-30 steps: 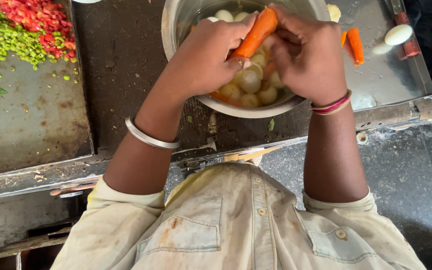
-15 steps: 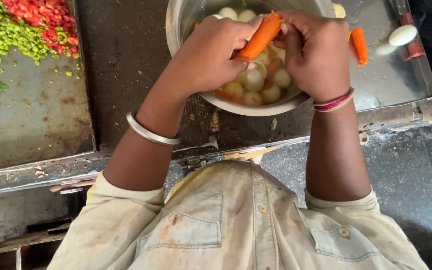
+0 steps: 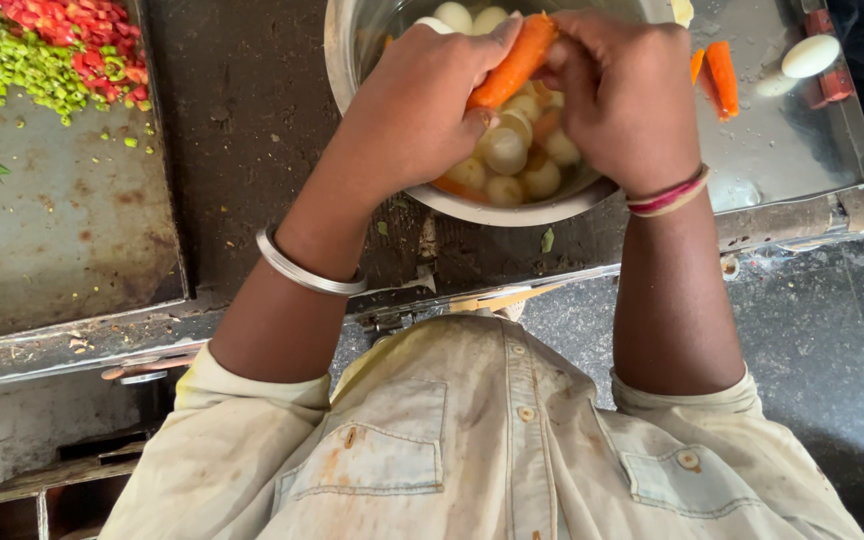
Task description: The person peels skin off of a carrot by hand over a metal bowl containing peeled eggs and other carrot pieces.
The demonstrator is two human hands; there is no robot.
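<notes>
Orange carrot [image 3: 512, 62] gripped at both ends: left hand [image 3: 422, 110] closed on lower end, right hand [image 3: 622, 95] closed on tip, over steel bowl [image 3: 352, 60]. Keep grip firm, scraps dropping into bowl below hands.

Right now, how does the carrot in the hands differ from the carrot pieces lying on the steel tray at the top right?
The carrot in the hands is one long piece, gripped by the left hand and right hand above the steel bowl. The carrot pieces on the tray are shorter, untouched, and lie flat on the tray. The held carrot slants up to the right; the tray pieces point roughly up and down the picture. Both are bright orange.
</notes>
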